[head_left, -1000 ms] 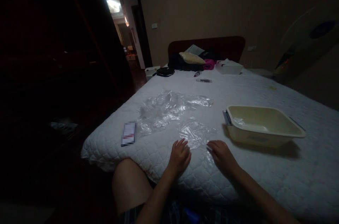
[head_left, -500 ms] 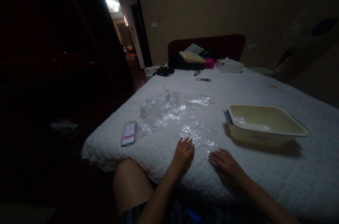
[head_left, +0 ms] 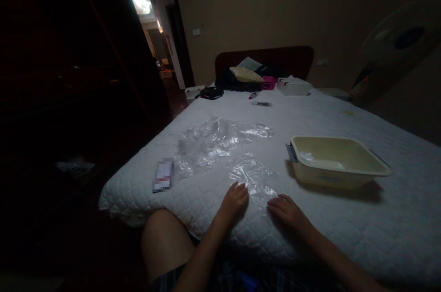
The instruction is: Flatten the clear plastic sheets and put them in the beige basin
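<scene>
Resting palm-down near the bed's front edge, left hand and right hand meet the clear plastic bag's near end, each grip apart, empty; light, even outward strokes would likely smooth it best

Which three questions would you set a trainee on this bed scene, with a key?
1. What lies on the quilt between the left hand and the right hand? A. a clear plastic piece B. a folded towel C. an open book
2. True or false: the cream basin stands on the quilt to the right of both hands, touched by neither.
3. Fill in: the small packet lies near the bed's ___ edge.
Key: 1 A; 2 true; 3 left.
</scene>
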A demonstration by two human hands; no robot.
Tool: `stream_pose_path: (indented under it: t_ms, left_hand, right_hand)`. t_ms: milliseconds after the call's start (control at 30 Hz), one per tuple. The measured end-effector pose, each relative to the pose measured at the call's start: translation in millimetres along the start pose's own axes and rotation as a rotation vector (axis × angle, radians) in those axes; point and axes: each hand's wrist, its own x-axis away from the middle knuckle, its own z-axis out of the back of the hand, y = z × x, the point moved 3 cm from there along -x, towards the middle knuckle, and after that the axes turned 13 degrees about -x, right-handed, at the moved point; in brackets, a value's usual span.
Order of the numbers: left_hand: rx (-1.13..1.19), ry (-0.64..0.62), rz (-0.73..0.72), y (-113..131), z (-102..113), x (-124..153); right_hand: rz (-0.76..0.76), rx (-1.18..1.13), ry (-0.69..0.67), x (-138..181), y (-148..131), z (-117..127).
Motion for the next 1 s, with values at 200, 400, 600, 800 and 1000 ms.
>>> stream_pose_path:
  t_ms: [200,400,600,800,1000]
  left_hand:
    - [-0.032,0.021,0.018,3.9,6.7,8.6]
    - [0.006,0.028,0.006,11.5,2.4,12.2]
    - [0.027,0.135,0.161,5.5,3.5,14.1]
    - [0.054,0.081,0.268,2.9,7.0,18.3]
    - [0.077,0.036,0.234,3.3,5.9,16.7]
  right_hand:
    - [-0.113,-0.123,0.010,-19.4,-14.6,4.1]
    - [-0.179,-0.153,0.087,-38.9,-8.0,-2.7]
    - [-0.329,-0.230,0.171,-53.4,8.2,-16.9]
    - [-0.461,-0.257,0.240,-64.4,21.4,-29.1]
    - [-0.534,-0.356,0.283,-70.2,35.0,-36.8]
